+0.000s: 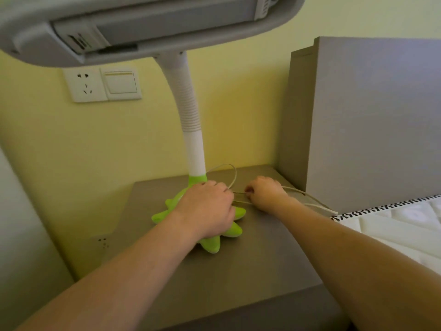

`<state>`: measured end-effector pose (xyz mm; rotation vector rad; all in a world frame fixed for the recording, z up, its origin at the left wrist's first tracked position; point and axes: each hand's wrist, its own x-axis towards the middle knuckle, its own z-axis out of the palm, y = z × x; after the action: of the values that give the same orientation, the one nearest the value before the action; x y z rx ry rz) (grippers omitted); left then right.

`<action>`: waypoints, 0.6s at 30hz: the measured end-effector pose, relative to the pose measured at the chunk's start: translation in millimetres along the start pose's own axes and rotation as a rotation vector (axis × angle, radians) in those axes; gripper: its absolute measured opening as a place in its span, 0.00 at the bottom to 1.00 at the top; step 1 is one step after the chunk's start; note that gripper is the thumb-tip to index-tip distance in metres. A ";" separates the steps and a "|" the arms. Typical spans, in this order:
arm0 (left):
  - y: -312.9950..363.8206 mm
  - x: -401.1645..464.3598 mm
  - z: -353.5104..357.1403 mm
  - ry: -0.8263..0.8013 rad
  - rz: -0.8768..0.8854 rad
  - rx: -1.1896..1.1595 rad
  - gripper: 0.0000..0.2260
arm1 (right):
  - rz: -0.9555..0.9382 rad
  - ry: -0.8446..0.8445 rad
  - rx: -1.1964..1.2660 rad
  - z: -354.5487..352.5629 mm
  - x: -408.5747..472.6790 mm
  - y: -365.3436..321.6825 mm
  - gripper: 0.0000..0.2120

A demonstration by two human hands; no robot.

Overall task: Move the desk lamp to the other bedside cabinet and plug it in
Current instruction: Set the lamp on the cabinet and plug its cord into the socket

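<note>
One desk lamp (194, 149) stands on the grey bedside cabinet (238, 271), its long white neck rising upright from the green star-shaped base (210, 244), then curving toward me so the head hangs overhead. My left hand (207, 209) lies clasped over that base. My right hand (265, 193) is clenched around the single white cord (229, 172) (it loops once behind the base). One wall socket (86, 84) and one switch (121, 83) sit side by side.
</note>
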<state>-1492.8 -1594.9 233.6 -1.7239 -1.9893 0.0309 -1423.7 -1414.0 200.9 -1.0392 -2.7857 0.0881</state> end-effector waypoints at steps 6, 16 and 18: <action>-26.7 -2.7 -17.4 0.045 -0.120 -0.188 0.18 | 0.030 0.222 0.199 -20.3 6.6 -1.0 0.11; -85.3 -8.4 -31.6 0.058 -0.520 -0.333 0.12 | -0.124 0.442 0.348 -78.7 20.7 -39.4 0.10; -101.9 -9.1 -36.2 0.019 -0.593 -0.353 0.10 | -0.129 0.470 0.369 -86.6 20.0 -46.3 0.10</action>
<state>-1572.2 -1634.4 296.2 -1.2366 -2.5227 -0.5643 -1453.1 -1436.1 294.1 -0.6809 -2.2872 0.2885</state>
